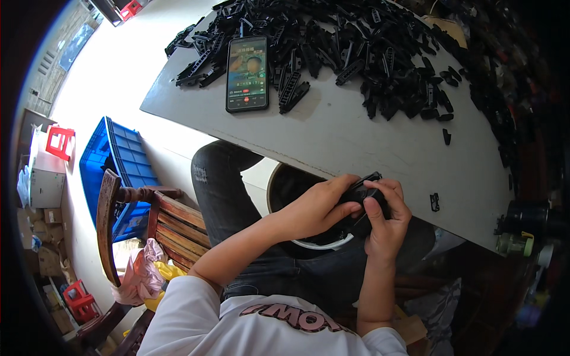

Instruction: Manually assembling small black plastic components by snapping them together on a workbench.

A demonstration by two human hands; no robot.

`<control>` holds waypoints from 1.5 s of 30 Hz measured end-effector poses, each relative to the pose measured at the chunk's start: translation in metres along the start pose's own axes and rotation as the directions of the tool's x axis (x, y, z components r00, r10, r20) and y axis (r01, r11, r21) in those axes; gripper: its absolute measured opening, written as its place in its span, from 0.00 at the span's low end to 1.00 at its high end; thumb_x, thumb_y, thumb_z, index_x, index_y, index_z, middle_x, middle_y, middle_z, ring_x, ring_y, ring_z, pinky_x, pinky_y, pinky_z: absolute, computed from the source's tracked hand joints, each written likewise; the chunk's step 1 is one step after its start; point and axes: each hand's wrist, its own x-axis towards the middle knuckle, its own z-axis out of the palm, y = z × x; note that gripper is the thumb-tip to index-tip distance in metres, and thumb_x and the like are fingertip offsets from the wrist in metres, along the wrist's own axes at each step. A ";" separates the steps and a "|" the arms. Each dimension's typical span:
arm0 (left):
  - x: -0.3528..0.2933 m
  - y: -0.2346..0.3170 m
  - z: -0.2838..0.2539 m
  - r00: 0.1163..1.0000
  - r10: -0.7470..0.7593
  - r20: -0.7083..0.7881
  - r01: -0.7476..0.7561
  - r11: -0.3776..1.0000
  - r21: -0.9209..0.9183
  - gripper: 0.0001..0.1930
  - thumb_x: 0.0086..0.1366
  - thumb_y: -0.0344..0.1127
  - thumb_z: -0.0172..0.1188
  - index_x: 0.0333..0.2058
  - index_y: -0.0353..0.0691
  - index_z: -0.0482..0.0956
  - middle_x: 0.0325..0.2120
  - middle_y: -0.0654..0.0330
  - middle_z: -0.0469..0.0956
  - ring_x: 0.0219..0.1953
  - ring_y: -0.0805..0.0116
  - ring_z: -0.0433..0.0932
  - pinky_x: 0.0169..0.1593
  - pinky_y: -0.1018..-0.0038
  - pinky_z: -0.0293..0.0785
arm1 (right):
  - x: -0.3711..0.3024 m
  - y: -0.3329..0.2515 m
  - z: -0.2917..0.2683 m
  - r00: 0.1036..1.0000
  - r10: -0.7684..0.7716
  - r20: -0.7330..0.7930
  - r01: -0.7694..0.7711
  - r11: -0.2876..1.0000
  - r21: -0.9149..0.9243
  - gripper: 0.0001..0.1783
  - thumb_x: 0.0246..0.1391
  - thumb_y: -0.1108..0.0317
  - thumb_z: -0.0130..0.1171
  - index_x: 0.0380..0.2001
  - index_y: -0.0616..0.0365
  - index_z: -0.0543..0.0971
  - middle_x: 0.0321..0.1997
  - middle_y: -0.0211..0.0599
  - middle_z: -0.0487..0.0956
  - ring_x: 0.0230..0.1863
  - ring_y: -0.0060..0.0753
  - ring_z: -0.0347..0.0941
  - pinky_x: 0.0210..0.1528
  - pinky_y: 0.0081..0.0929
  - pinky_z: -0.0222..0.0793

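Both my hands meet just off the table's near edge, closed round a black plastic part [371, 194]. My left hand [328, 204] grips it from the left, thumb pointing across it. From the right, my right hand [389, 216] has its thumb and fingers wrapped on the same part. Fingers hide much of its shape. Below the hands, between my legs, stands a round bucket [332, 242] with a pale rim and a dark inside. A small black clip-like piece [434, 202] lies alone on the table, right of my right hand.
A large heap of black plastic parts [332, 44] covers the far side of the white table [332, 130]. A phone [247, 74] with a lit screen rests before it. At left are a wooden chair [178, 219] and a blue crate [133, 154]. Jars [515, 244] stand at right.
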 end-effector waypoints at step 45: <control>0.050 -0.036 -0.041 0.966 0.246 -0.084 -0.080 0.588 0.805 0.22 0.52 0.35 0.62 0.47 0.40 0.71 0.57 0.49 0.60 0.61 0.51 0.56 0.61 0.62 0.57 | 0.186 0.086 -0.187 0.965 -0.261 -0.024 0.072 0.352 -0.933 0.25 0.54 0.79 0.46 0.56 0.49 0.67 0.66 0.42 0.58 0.63 0.45 0.58 0.61 0.34 0.57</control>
